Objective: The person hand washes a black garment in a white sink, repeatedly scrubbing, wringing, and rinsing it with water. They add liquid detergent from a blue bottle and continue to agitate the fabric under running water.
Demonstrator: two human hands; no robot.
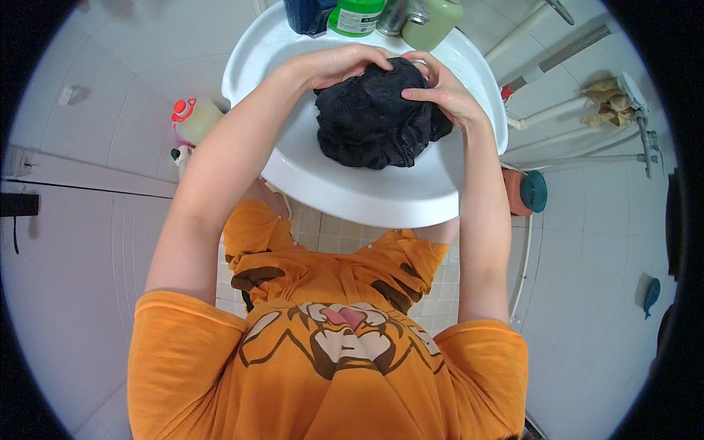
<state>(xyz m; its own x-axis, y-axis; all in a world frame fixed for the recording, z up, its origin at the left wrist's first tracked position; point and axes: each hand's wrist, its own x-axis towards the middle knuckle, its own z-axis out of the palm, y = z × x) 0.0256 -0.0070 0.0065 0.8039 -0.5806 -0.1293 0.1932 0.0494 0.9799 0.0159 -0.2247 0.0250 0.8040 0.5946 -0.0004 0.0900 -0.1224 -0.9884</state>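
A bunched black cloth (371, 118), wrinkled and wet-looking, lies over the bowl of a white washbasin (357, 201). My left hand (352, 63) grips its far left edge, with the thumb on top and most of the fingers hidden behind the fabric. On the far right side, my right hand (440, 88) pinches the cloth between thumb and fingers. Both hands are close together near the back of the basin. The cloth hides the drain and the middle of the bowl.
Along the basin's back rim stand a dark blue container (309, 15), a green labelled bottle (356, 17), a metal faucet (393, 16) and a pale green bottle (433, 25). Left of the basin is a red-capped jug (198, 121). Pipes (555, 113) and a teal-lidded container (532, 191) are at right.
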